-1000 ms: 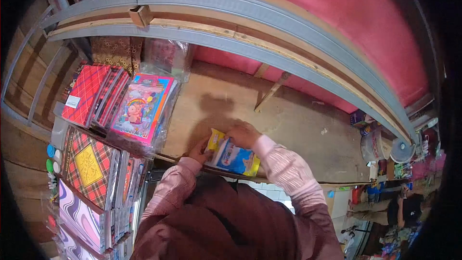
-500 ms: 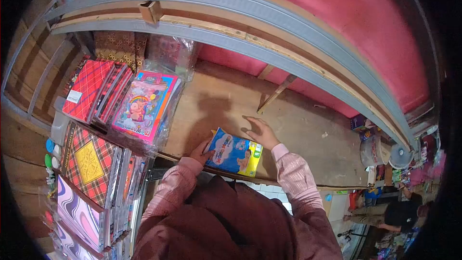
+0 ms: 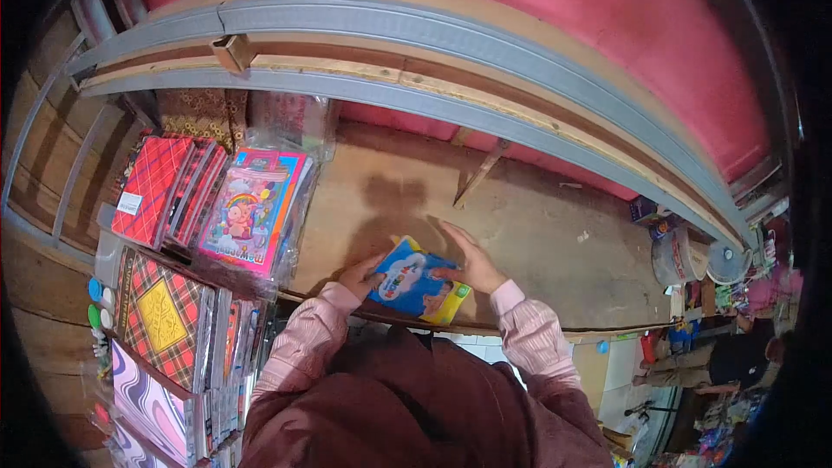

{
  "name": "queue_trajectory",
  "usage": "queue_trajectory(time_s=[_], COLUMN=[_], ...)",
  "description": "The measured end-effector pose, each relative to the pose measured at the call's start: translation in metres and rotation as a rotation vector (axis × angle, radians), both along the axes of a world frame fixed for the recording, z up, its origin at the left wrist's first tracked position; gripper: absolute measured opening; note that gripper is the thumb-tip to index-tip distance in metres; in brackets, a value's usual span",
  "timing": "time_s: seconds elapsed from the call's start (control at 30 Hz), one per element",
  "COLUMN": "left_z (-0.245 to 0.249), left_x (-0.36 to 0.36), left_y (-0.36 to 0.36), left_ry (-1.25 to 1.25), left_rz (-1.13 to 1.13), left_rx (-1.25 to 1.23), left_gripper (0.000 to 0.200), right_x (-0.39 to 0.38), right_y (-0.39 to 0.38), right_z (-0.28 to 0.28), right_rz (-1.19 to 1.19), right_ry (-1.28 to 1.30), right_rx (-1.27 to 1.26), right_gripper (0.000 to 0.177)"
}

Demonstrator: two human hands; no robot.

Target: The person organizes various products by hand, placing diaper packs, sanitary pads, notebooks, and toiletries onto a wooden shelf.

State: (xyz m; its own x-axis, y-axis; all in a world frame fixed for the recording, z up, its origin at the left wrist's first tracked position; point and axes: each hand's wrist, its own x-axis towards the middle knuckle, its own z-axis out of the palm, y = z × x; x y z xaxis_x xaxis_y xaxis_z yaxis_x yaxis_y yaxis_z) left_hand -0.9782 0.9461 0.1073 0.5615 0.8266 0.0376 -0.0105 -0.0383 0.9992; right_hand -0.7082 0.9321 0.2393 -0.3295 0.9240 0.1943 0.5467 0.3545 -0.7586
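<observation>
A blue and yellow plastic pack with a child's picture lies tilted at the front edge of the wooden shelf. My left hand holds the pack's left end, its fingers closed around that side. At the upper right of the pack is my right hand, its thumb over the pack's face and its fingers stretched out above the shelf.
Colouring books and red plaid books lie at the left, above stacked plaid albums. A grey metal rail crosses overhead. Clear tubs stand at the right. Beyond them is another person.
My right hand has moved left and its thumb now lies over the pack. The view has shifted slightly, so the shelf and books appear lower.
</observation>
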Motion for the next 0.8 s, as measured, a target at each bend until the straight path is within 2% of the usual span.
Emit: queue_trajectory(time_s=[0.03,0.1,0.13,0.2,0.23,0.3,0.37,0.43,0.5,0.57,0.63,0.8], left_z=[0.029,0.113,0.127,0.143,0.137,0.118,0.119,0.099,0.085,0.068,0.054,0.048], left_x=[0.005,0.009,0.011,0.010,0.006,-0.002,-0.022,-0.044,-0.066,-0.077,-0.087,-0.096], left_y=[0.006,0.012,0.016,0.021,0.023,0.025,0.010,-0.011,-0.042,-0.076,-0.103,-0.121], left_ry=[0.131,0.395,0.360,0.285,0.287,0.300,0.306,0.245,0.406,0.463,0.491,0.497], left_rz=[-0.044,-0.106,-0.102,-0.086,0.049,0.324,0.510,0.665,0.689,0.778,0.746,0.696], left_rx=[0.098,0.290,0.223,0.090,0.248,0.557,0.592,0.565,0.495,0.449,0.439,0.343], left_gripper=[0.055,0.055,0.055,0.055,0.055,0.055,0.055,0.053,0.049,0.047,0.047,0.047], right_x=[-0.006,-0.014,-0.018,-0.006,0.001,0.004,-0.004,-0.006,-0.008,-0.015,-0.022,-0.062], right_y=[0.006,0.018,0.023,0.046,0.059,0.072,0.084,0.103,0.125,0.148,0.172,0.215], right_z=[0.016,0.041,0.047,0.019,0.002,-0.023,-0.030,-0.053,-0.078,-0.108,-0.156,-0.183], right_rz=[0.063,0.140,0.184,0.235,0.261,0.058,-0.175,-0.349,-0.533,-0.651,-0.741,-0.773], right_ry=[0.031,0.092,0.116,0.074,0.049,0.263,0.463,0.855,1.188,1.241,1.383,1.388], right_rx=[-0.009,-0.311,-0.464,-0.572,-0.627,-0.552,-0.498,-0.610,-0.729,-0.740,-0.759,-0.747], right_gripper=[0.070,0.064,0.061,0.050,0.045,0.036,0.026,0.027,0.032,0.031,0.028,0.027])
